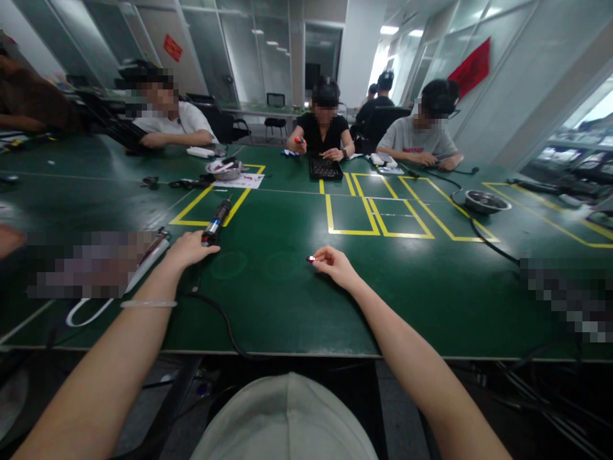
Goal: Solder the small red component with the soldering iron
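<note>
On the left, my left hand (190, 248) closes around the near end of an electric screwdriver (218, 219). The tool has a black body with a silver and blue band, and its thin bit points away from me. Part of its near end is hidden by my fingers. Close to the middle of the green table (287, 313), my right hand (334, 263) pinches a small red and white piece (311, 259) between thumb and fingertips. Its exact kind is too small to make out.
Yellow tape outlines (354, 232) mark the table. A round metal part (487, 202) stands at right beside a black cable (483, 235). A white strap (89, 319) lies at left. Across the table, a person works over a black tray (325, 169).
</note>
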`<state>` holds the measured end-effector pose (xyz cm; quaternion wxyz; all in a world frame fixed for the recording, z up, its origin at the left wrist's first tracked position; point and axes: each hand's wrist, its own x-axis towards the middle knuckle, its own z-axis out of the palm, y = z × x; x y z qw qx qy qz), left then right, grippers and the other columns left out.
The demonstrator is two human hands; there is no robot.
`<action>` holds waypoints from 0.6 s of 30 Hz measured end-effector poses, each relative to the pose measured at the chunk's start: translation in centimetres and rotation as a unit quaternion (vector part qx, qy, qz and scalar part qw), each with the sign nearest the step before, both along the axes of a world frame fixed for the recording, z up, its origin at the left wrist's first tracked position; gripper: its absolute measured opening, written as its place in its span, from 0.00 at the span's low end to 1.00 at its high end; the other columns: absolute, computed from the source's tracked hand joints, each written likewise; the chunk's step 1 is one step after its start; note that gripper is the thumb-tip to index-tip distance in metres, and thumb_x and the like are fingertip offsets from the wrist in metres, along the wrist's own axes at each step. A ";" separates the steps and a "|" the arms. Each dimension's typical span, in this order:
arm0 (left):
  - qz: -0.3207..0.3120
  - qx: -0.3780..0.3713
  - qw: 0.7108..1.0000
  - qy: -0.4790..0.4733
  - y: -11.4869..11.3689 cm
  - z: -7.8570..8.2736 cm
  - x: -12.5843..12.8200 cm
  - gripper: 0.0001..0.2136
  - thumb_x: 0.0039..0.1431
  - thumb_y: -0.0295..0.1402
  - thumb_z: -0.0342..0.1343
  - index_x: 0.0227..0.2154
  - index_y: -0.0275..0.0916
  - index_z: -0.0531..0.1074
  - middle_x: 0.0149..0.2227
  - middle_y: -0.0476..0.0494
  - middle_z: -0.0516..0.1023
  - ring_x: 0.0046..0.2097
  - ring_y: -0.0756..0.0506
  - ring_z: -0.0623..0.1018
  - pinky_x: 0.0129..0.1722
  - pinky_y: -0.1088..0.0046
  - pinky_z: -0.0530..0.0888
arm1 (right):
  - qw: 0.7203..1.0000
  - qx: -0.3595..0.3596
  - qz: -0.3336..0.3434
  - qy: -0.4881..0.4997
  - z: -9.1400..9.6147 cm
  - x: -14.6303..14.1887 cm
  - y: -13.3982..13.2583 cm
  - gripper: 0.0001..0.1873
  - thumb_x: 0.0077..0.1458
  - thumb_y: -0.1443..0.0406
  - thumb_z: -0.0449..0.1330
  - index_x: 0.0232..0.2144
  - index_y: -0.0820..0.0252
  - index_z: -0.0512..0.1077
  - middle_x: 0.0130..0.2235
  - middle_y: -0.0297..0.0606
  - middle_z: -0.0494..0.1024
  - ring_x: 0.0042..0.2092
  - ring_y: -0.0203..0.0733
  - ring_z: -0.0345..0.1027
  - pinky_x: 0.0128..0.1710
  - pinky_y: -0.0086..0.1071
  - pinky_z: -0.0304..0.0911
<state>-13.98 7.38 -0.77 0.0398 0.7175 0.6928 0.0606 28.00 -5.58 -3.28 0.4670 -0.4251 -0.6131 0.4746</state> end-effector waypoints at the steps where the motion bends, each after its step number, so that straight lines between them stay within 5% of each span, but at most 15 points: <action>1: 0.008 -0.011 1.000 0.010 -0.1 0.1 0.4 0.34 0.50 0.54 0.56 0.50 0.29 0.67 0.46 0.29 0.73 0.44 0.35 0.74 0.41 0.61 0.70 | 1.000 0.001 -0.001 -0.001 0.0 0.0 0.0 0.15 0.48 0.58 0.65 0.35 0.60 0.68 0.30 0.32 0.74 0.27 0.32 0.65 0.29 0.28 0.63; 7: 0.038 -0.032 0.998 0.047 -3.6 1.6 5.6 0.35 0.50 0.55 0.53 0.54 0.34 0.65 0.51 0.27 0.70 0.48 0.30 0.74 0.41 0.59 0.71 | 1.000 0.009 0.000 -0.023 -0.2 -0.1 0.2 0.15 0.48 0.58 0.65 0.35 0.61 0.69 0.30 0.33 0.74 0.27 0.32 0.66 0.29 0.28 0.62; 18: -0.118 0.020 0.990 0.072 -11.1 2.8 18.4 0.26 0.55 0.50 0.50 0.47 0.34 0.68 0.46 0.30 0.72 0.46 0.34 0.75 0.41 0.61 0.71 | 0.988 0.081 -0.024 -0.130 0.3 -0.2 -0.4 0.10 0.51 0.61 0.61 0.35 0.60 0.70 0.28 0.32 0.73 0.27 0.34 0.63 0.29 0.28 0.60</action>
